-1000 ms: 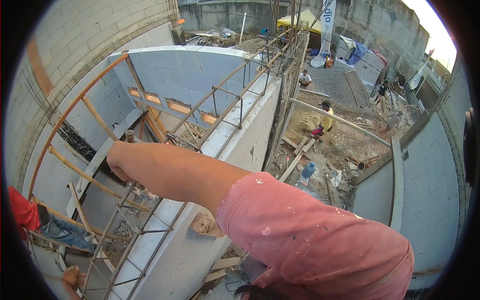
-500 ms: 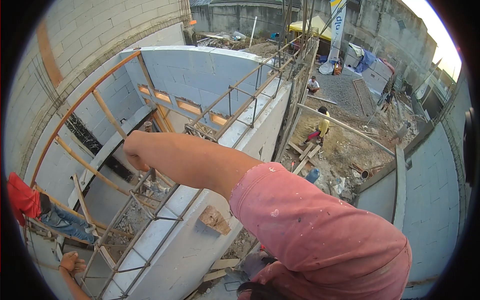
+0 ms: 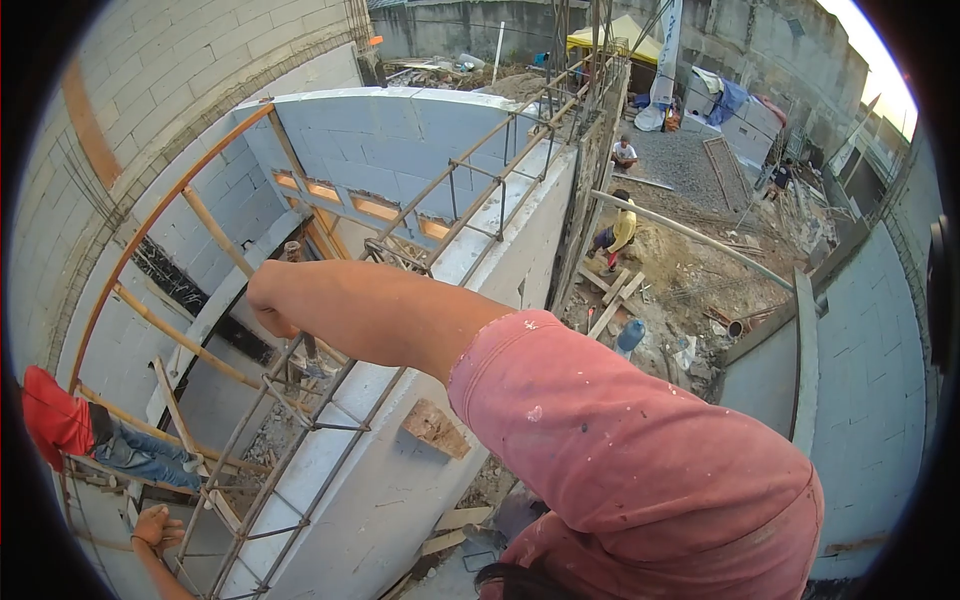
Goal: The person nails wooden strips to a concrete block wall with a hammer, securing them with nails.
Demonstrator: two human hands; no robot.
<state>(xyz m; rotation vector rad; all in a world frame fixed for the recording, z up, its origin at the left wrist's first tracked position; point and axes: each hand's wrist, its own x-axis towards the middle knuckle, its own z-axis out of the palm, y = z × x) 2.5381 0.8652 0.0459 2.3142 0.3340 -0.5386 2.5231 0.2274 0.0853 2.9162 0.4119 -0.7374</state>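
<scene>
My right arm, in a pink sleeve, reaches left across the view above a rebar cage (image 3: pixel 300 445) on the white block wall. My right hand (image 3: pixel 268 298) is bent down at the wrist with its fingers curled, mostly hidden behind the wrist. A brown rod-like thing (image 3: pixel 292 250) shows just beyond it; whether the hand grips it cannot be made out. At lower left, my left hand (image 3: pixel 158 528), with a band on the wrist, has loosely bent fingers and nothing visible in them. It is beside the outer bars of the cage.
A wood block (image 3: pixel 436 428) juts from the wall face. At left, a person in a red shirt (image 3: pixel 60 418) is near timber poles (image 3: pixel 190 345). Below right, a person in yellow (image 3: pixel 622 228) is by crossed planks (image 3: pixel 612 300) and a blue container (image 3: pixel 630 336). Blue-grey walls (image 3: pixel 865 370) stand at right.
The view has shifted slightly. My left hand has turned a little, its fingers more bent. My right hand stays in nearly the same place. The person in yellow has changed posture.
</scene>
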